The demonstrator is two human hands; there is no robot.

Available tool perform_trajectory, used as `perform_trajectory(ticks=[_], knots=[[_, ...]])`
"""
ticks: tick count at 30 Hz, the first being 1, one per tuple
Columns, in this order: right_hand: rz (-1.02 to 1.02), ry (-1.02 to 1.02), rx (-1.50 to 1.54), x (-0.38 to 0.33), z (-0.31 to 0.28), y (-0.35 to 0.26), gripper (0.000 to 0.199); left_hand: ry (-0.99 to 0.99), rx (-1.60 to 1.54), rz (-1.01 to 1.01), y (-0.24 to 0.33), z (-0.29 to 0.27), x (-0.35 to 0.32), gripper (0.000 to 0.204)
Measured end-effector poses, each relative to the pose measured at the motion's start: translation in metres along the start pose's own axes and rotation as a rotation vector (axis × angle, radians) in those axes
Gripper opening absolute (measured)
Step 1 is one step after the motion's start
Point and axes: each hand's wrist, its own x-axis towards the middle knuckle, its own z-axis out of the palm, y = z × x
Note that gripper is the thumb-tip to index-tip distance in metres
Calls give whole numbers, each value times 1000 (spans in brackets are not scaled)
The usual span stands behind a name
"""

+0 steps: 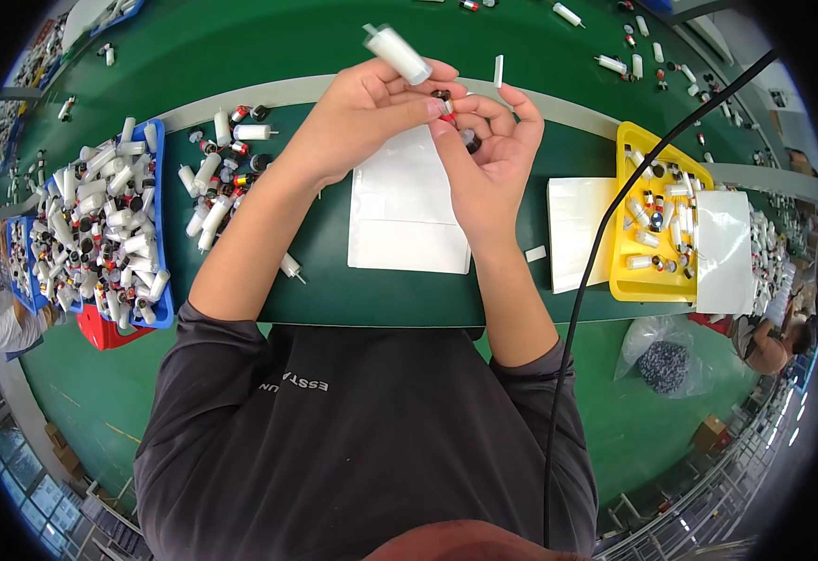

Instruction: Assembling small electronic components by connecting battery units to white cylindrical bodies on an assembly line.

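Observation:
My left hand (358, 122) is raised over the middle of the table, its fingers closed round a white plastic cylinder (396, 56) with a thin nozzle at its upper end. Between its thumb and my right hand (493, 164) sits a small red and black piece (446, 107), partly covered by fingertips. A dark round cap (470, 141) is tucked in the curled fingers of my right hand. By the raised right index fingertip stands a narrow white strip (499, 73); whether that finger holds it I cannot tell. White paper sheets (407, 245) lie beneath both hands.
Left stands a blue tray (160, 187) heaped with white cylinders and small dark parts; loose ones (211, 201) lie beside it. Right are a white pad (573, 234) and a yellow tray (626, 280) of similar parts. A black cable (588, 266) crosses in front of it.

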Motion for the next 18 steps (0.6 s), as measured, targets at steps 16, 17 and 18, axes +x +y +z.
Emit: perform_trajectory(ticks=[16, 17, 18], knots=[[151, -115, 190, 17, -23, -20, 12, 0, 109, 11, 7, -8, -2, 33], [178, -150, 179, 17, -23, -22, 11, -11, 116, 20, 6, -8, -2, 33], [204, -185, 169, 18, -23, -23, 11, -16, 134, 34, 5, -8, -2, 33]])
